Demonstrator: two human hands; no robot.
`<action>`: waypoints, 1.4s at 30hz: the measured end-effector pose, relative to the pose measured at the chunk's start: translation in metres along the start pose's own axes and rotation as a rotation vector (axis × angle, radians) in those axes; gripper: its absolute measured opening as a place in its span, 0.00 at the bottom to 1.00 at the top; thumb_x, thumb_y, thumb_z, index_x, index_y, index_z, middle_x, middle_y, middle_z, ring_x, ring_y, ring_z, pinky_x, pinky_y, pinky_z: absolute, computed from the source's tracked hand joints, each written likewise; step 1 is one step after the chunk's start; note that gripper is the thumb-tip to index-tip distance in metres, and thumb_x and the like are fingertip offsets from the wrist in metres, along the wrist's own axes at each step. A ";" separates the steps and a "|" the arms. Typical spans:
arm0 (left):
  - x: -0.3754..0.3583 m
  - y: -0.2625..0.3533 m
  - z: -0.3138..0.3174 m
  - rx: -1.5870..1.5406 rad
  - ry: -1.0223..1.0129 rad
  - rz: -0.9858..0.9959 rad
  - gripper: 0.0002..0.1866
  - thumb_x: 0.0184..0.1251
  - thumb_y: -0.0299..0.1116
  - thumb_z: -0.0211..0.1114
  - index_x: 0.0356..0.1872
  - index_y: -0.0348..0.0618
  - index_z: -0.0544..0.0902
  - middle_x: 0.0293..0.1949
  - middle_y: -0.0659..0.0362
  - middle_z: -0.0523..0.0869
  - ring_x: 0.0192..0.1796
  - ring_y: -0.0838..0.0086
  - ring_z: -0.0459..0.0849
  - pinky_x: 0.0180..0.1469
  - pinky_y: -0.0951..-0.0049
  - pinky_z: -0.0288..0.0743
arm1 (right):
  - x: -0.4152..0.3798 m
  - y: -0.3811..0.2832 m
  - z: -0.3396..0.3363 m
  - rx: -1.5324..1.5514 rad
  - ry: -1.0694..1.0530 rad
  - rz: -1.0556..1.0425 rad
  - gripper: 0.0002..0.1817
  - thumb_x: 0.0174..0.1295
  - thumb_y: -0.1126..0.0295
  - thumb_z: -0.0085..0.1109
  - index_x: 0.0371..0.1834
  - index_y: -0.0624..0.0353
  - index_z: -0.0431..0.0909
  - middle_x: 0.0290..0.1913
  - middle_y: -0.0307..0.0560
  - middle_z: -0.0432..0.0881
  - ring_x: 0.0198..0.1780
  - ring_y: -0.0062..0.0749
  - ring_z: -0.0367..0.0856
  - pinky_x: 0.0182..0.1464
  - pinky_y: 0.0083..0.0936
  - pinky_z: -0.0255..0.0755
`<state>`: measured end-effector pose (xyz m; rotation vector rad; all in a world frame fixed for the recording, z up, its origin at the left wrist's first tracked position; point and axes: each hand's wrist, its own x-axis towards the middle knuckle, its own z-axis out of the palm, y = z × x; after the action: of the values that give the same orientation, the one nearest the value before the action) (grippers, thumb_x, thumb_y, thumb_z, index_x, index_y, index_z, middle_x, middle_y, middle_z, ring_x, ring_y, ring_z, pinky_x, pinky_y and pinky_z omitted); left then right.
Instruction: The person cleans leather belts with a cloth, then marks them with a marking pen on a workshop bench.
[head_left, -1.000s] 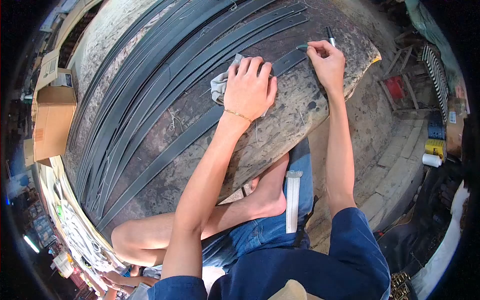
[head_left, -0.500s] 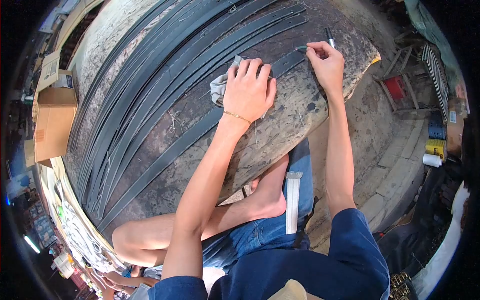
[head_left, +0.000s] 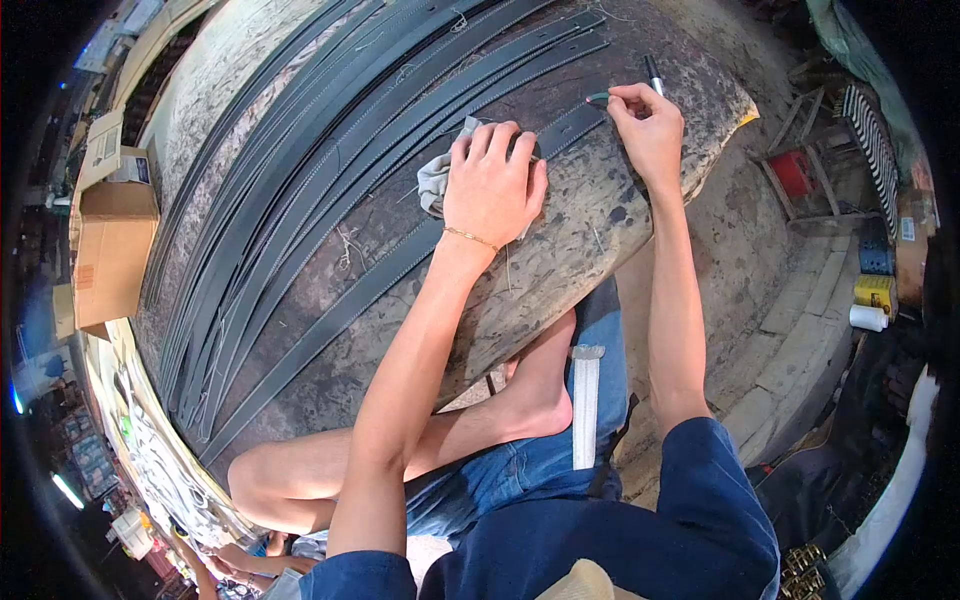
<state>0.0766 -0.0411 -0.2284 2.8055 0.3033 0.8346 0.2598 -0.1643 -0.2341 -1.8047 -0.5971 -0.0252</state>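
My left hand (head_left: 492, 185) grips a bunched grey cloth (head_left: 434, 182), its fingers curled over the top and pressing it down on a long dark leather belt strap (head_left: 375, 272) with pale stitching along its edge. Past the cloth, the punched end of that strap points toward my right hand (head_left: 648, 130). There my right thumb and fingertips pinch a small, thin green thing (head_left: 598, 98) close to the strap's tip; its kind is too small to make out. Just behind these fingers shows a black and silver pen (head_left: 653, 75).
Several dark belt straps (head_left: 290, 190) lie side by side across the worn, stained work surface (head_left: 580, 225), with loose threads among them. A cardboard box (head_left: 115, 245) stands at the left. On the right are a small wooden stool (head_left: 795, 175) and a white spool (head_left: 868, 318). Another person's hand (head_left: 235, 560) shows lower left.
The whole view has shifted very slightly. Both hands keep nearly the same places on the cloth and at the strap's tip.
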 end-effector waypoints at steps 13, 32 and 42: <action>0.002 0.001 -0.002 -0.016 -0.008 0.009 0.17 0.63 0.38 0.66 0.50 0.41 0.82 0.51 0.53 0.82 0.55 0.57 0.79 0.60 0.57 0.69 | 0.000 0.001 0.000 0.014 0.022 -0.009 0.07 0.58 0.73 0.66 0.38 0.64 0.87 0.22 0.33 0.79 0.25 0.11 0.70 0.29 0.16 0.65; 0.074 0.015 -0.008 0.006 -0.038 0.080 0.19 0.55 0.24 0.64 0.49 0.46 0.88 0.47 0.53 0.86 0.52 0.56 0.84 0.54 0.58 0.78 | 0.002 0.009 -0.003 0.263 0.280 -0.004 0.06 0.62 0.75 0.64 0.41 0.65 0.85 0.29 0.36 0.82 0.31 0.15 0.75 0.36 0.18 0.71; 0.059 0.028 0.048 0.018 -0.020 0.026 0.22 0.62 0.44 0.63 0.51 0.41 0.87 0.59 0.52 0.81 0.65 0.58 0.75 0.66 0.52 0.64 | 0.002 0.014 -0.005 0.447 0.354 -0.007 0.05 0.64 0.77 0.63 0.40 0.67 0.84 0.31 0.36 0.82 0.33 0.15 0.75 0.37 0.17 0.71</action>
<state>0.1552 -0.0598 -0.2304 2.8386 0.2731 0.8128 0.2688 -0.1707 -0.2443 -1.3227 -0.3223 -0.1973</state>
